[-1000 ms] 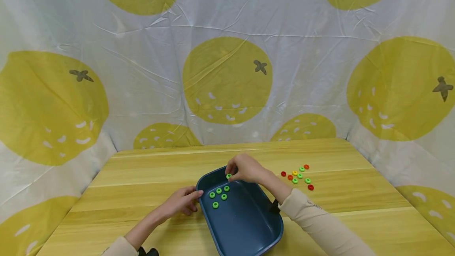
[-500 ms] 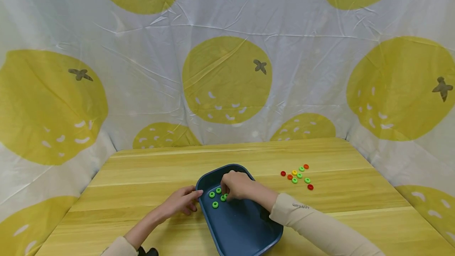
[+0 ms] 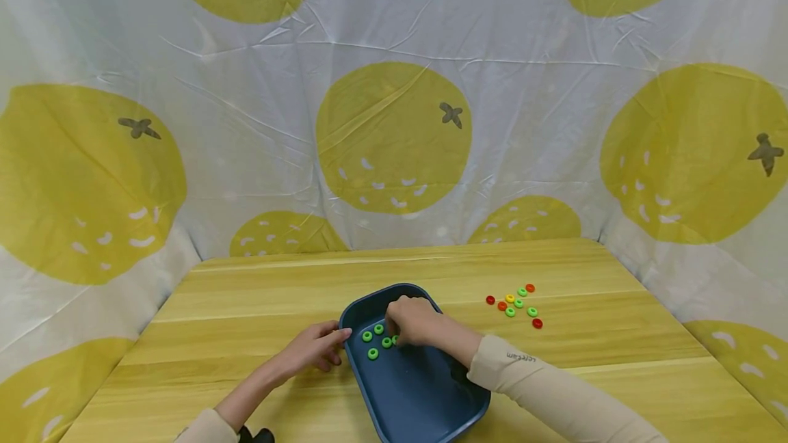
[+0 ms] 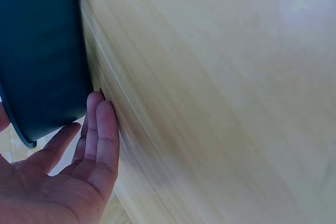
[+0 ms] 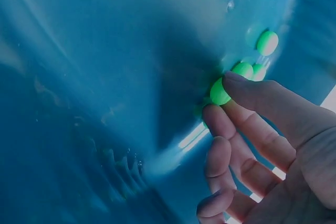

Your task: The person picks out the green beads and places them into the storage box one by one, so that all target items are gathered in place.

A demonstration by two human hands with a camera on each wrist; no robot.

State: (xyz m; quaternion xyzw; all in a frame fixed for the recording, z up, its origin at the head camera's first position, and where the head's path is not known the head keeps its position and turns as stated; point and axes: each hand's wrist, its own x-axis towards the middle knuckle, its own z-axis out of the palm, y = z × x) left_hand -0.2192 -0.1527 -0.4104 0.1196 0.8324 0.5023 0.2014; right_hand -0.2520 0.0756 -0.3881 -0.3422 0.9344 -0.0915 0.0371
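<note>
A dark blue tray (image 3: 418, 388) lies at an angle on the wooden table. My left hand (image 3: 314, 347) holds its left wall near the far corner; the thumb is at the rim and the other fingers are outside, as the left wrist view shows against the tray wall (image 4: 42, 45). Inside the tray, my right hand (image 3: 415, 320) pinches a small green ring-shaped bead (image 5: 218, 93) between thumb and fingers, low over the floor. Several more green beads (image 3: 373, 354) lie beside it, toward the left wall. The right hand hides part of the tray's far end.
On the table (image 3: 258, 292), right of the tray, lies a loose group of beads: a yellow bead (image 3: 509, 299), red ones (image 3: 537, 323), orange ones (image 3: 530, 288) and several green ones (image 3: 532, 312). A patterned curtain (image 3: 394, 142) surrounds the table's back and sides.
My right hand has come down from the tray's far end toward the green beads, bringing its bead close to the tray floor, then shifted very slightly right. My left hand has stayed put.
</note>
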